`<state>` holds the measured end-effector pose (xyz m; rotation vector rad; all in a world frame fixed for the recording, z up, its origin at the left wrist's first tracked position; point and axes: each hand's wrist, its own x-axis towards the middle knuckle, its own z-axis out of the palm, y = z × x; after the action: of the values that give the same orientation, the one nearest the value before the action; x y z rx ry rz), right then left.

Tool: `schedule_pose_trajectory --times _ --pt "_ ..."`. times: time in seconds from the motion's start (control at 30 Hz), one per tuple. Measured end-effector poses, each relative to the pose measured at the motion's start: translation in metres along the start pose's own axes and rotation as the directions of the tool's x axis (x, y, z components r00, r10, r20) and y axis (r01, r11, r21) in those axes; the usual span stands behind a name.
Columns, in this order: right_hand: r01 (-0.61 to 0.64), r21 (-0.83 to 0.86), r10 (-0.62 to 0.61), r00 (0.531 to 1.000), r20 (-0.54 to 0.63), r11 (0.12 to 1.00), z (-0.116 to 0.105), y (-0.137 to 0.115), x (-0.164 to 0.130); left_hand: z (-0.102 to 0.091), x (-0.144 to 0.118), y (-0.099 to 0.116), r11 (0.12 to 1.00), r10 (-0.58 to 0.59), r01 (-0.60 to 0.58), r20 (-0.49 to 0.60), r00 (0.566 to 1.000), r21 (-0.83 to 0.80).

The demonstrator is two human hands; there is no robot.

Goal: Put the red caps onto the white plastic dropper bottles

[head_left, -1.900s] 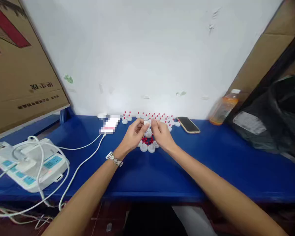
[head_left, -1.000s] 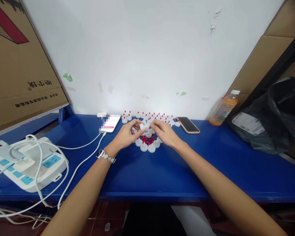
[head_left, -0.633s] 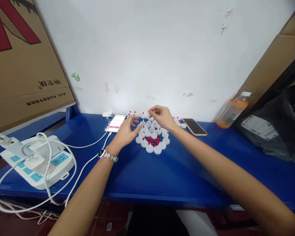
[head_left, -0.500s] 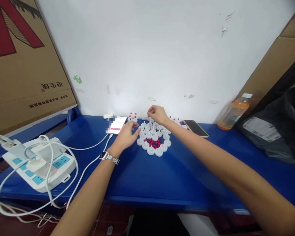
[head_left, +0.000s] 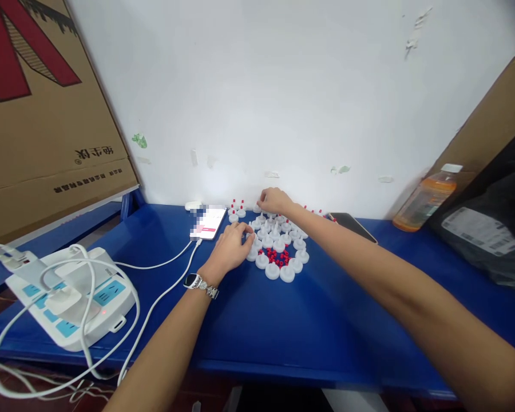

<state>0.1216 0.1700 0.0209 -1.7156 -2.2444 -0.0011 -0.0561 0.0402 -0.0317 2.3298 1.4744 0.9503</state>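
A cluster of white plastic caps (head_left: 273, 270) lies on the blue table (head_left: 283, 326), ringed around small red pieces (head_left: 278, 257). My left hand (head_left: 232, 245), a watch on its wrist, rests at the cluster's left edge with curled fingertips closed on a white cap there. My right hand (head_left: 273, 200) reaches over the cluster to the back by the wall, fingers pinched together on a small cap. It is beside the row of red-tipped caps (head_left: 238, 210); the piece itself is mostly hidden by the fingers.
A white phone (head_left: 209, 221) on a charging cable lies left of the caps and a dark phone (head_left: 355, 227) lies right. An orange drink bottle (head_left: 424, 197) and a black bag (head_left: 489, 229) stand far right. A power strip (head_left: 68, 297) with cables and a cardboard box (head_left: 38, 114) are at left.
My hands were together over the cluster, working on one cap. The right hand then carried it back to the row by the wall, and the left dropped to the cluster's left edge.
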Motion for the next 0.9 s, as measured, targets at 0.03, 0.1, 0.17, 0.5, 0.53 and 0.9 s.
schedule_pose_trajectory --times 0.03,0.1,0.17,0.5,0.53,0.9 --pt "-0.025 -0.033 0.025 1.0 -0.008 0.999 0.001 -0.003 0.003 0.0 0.0 0.0 1.0 -0.002 0.002 -0.003 1.0 -0.001" --pt "-0.06 -0.083 0.059 0.998 -0.008 0.995 0.005 -0.01 0.01 0.001 0.0 0.002 1.0 -0.004 0.004 -0.009 1.0 0.004" --pt "-0.079 -0.099 0.078 0.997 -0.005 0.992 0.009 -0.017 0.015 0.001 0.0 0.004 1.0 -0.001 0.001 -0.021 1.0 0.018" --pt "-0.061 0.43 0.133 0.981 -0.139 0.901 -0.016 -0.021 -0.04 -0.005 -0.002 0.018 0.995 0.076 -0.085 -0.201 0.977 -0.041" --pt "-0.023 0.566 0.12 0.984 -0.134 0.824 -0.021 -0.021 -0.057 -0.006 -0.003 0.021 0.993 0.087 -0.102 -0.225 0.971 -0.06" --pt "-0.021 0.98 0.196 0.98 -0.018 0.196 -0.022 -0.008 -0.166 0.001 -0.008 0.061 0.931 0.311 -0.336 -0.168 0.935 -0.145"
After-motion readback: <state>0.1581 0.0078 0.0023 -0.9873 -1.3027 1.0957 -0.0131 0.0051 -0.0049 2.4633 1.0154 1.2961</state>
